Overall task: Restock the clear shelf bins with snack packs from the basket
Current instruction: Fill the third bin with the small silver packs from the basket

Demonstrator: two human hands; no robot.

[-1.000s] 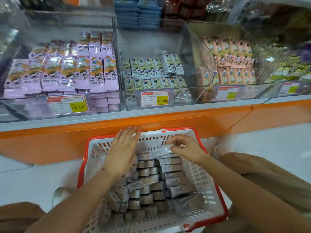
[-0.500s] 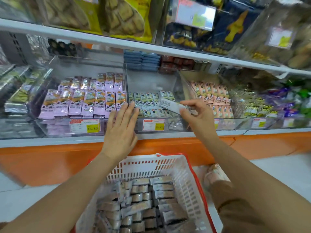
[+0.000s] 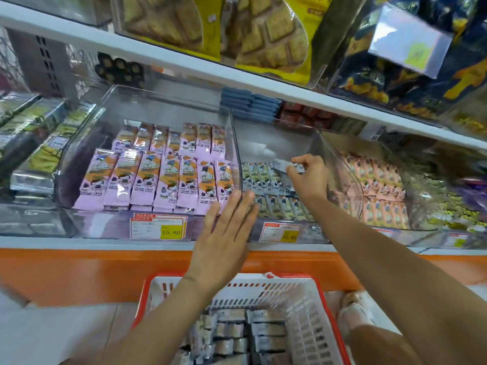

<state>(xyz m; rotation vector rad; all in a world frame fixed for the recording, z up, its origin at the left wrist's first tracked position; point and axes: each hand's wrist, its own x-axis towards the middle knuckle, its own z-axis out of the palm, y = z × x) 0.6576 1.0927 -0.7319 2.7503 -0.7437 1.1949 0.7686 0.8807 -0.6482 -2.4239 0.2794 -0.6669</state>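
- The right hand (image 3: 308,177), at 1 o'clock in the view, has carried one snack pack (image 3: 279,164) up from the basket (image 3: 311,299) at 6 o'clock. It now reaches inside the middle clear bin (image 3: 276,138).
- Thumb and fingertips pinch the pack above the rows already stocked, so setting it down looks imminent.
- The left hand (image 3: 226,233) is flat with straight fingers, holding nothing, at the bin's front edge.
- The pack is a small, flat, grey-white sachet, held crosswise.
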